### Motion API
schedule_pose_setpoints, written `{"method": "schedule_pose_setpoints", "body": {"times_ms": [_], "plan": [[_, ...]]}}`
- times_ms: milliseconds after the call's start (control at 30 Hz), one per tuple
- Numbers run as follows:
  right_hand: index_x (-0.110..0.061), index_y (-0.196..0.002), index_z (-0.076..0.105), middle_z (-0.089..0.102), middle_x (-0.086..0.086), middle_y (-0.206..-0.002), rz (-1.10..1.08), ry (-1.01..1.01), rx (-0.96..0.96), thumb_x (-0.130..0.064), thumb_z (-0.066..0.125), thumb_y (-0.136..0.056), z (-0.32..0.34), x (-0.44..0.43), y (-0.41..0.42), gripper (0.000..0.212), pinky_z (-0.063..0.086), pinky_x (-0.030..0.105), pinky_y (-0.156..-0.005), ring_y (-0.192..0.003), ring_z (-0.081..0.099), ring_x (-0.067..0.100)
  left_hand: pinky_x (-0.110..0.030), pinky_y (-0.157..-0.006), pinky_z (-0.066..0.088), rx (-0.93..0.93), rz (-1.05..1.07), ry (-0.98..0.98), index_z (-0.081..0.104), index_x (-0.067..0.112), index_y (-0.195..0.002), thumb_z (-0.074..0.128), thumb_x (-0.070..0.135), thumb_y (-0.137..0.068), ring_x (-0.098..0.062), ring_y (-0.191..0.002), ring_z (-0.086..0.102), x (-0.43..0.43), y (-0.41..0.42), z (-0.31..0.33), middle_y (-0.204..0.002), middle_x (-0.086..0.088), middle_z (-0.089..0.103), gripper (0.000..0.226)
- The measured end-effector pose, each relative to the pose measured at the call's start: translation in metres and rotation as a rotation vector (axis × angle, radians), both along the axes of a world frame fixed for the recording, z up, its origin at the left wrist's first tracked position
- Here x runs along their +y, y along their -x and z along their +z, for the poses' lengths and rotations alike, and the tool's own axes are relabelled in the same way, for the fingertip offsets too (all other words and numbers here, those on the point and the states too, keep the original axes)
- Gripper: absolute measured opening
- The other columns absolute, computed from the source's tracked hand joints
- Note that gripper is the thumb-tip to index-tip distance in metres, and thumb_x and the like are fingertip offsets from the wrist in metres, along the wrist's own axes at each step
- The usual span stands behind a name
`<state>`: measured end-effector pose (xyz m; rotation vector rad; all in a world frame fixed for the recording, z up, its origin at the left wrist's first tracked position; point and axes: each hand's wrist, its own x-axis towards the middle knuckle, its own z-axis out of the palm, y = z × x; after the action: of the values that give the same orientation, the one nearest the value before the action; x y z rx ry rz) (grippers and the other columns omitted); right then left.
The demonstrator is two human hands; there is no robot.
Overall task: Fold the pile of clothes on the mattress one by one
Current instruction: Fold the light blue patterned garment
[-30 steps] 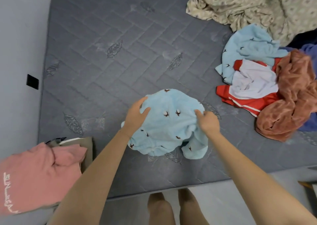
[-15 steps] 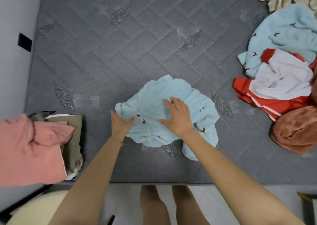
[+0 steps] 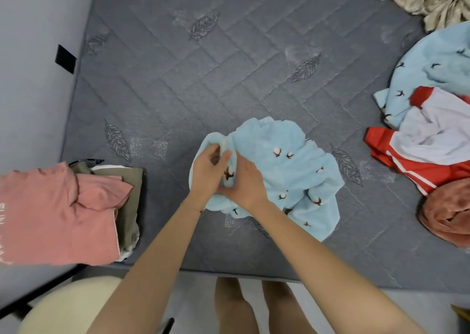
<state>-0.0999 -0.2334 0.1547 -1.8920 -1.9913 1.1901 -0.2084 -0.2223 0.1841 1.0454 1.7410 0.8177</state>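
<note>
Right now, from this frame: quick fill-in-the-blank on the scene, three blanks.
1. The left hand and right hand both grip the light ____ printed garment.
2. The folded pink top lies to the person's ____.
3. The crumpled red-and-white garment lies to the person's ____.
Missing words: blue; left; right.

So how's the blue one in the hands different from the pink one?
The blue garment is crumpled; the pink shirt is folded. The blue garment has brown-and-white prints; the pink shirt has white lettering. The left hand and right hand hold the blue garment; no hand touches the pink shirt. Both are clothes.
</note>
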Motion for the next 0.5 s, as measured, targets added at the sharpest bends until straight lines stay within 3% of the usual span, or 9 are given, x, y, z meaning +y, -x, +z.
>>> {"method": "schedule_pose_setpoints", "body": {"times_ms": [67, 100, 200, 300, 367, 433, 500], "plan": [[-0.021, -0.102, 0.056, 0.060, -0.008, -0.090, -0.244, -0.009, 0.210, -0.031, 0.065, -0.088, 0.007, 0.003, 0.005, 0.020, 0.048, 0.034, -0.084, -0.082, 0.056, 0.007, -0.026, -0.070, 0.053, -0.114, 0.029, 0.015, 0.063, 0.023, -0.087, 0.053, 0.021, -0.099, -0.008, -0.071, 0.066, 0.005, 0.003, 0.007, -0.079, 0.006, 0.068, 0.015], [-0.021, -0.094, 0.057, 0.058, -0.010, -0.082, -0.335, -0.001, 0.291, -0.023, 0.059, -0.093, 0.011, 0.005, 0.004, 0.003, 0.048, 0.030, -0.077, -0.074, 0.053, 0.004, -0.030, -0.073, 0.056, -0.128, 0.056, 0.010, 0.066, 0.021, -0.092, 0.051, 0.021, -0.100, -0.015, -0.075, 0.069, 0.006, 0.008, 0.009, -0.082, 0.003, 0.070, 0.016], [-0.010, -0.100, 0.065, 0.065, -0.002, -0.083, -0.492, 0.041, 0.382, -0.018, 0.051, -0.098, 0.020, 0.016, -0.004, 0.015, 0.044, 0.010, -0.066, -0.071, 0.056, 0.004, -0.029, -0.080, 0.049, 0.157, 0.072, -0.067, 0.065, 0.015, -0.102, 0.052, 0.020, -0.098, -0.020, -0.089, 0.065, 0.002, 0.032, 0.003, -0.095, 0.002, 0.067, 0.015], [-0.012, -0.081, 0.064, 0.060, -0.003, -0.059, -0.580, 0.119, 0.454, -0.006, 0.045, -0.096, 0.033, 0.031, -0.006, 0.025, 0.041, 0.014, -0.054, -0.048, 0.051, 0.000, -0.040, -0.084, 0.047, 0.287, 0.038, 0.103, 0.059, 0.000, -0.111, 0.052, 0.020, -0.097, -0.027, -0.095, 0.058, -0.009, 0.049, -0.014, -0.105, -0.013, 0.060, 0.025], [-0.012, -0.080, 0.064, 0.057, -0.007, -0.057, -0.552, 0.115, 0.404, -0.006, 0.045, -0.097, 0.037, 0.040, -0.008, 0.026, 0.041, 0.015, -0.057, -0.049, 0.050, 0.001, -0.050, -0.083, 0.049, 0.163, -0.037, 0.218, 0.057, -0.002, -0.107, 0.050, 0.019, -0.098, -0.021, -0.084, 0.058, -0.018, 0.054, -0.022, -0.096, -0.012, 0.060, 0.024], [-0.012, -0.082, 0.062, 0.058, -0.007, -0.062, -0.510, 0.146, 0.393, -0.016, 0.049, -0.099, 0.035, 0.043, -0.006, 0.022, 0.042, 0.018, -0.061, -0.055, 0.052, 0.003, -0.043, -0.097, 0.047, -0.022, -0.115, 0.318, 0.052, 0.007, -0.128, 0.051, 0.019, -0.099, -0.017, -0.107, 0.058, -0.026, 0.054, -0.025, -0.119, -0.005, 0.060, 0.031], [-0.013, -0.086, 0.057, 0.058, -0.006, -0.071, -0.457, 0.248, 0.377, -0.028, 0.058, -0.095, 0.029, 0.038, -0.002, 0.017, 0.041, 0.017, -0.062, -0.063, 0.053, 0.005, -0.038, -0.107, 0.041, -0.056, -0.205, 0.368, 0.038, 0.017, -0.146, 0.048, 0.014, -0.100, -0.019, -0.126, 0.048, -0.031, 0.052, -0.030, -0.141, -0.003, 0.047, 0.048]]}}
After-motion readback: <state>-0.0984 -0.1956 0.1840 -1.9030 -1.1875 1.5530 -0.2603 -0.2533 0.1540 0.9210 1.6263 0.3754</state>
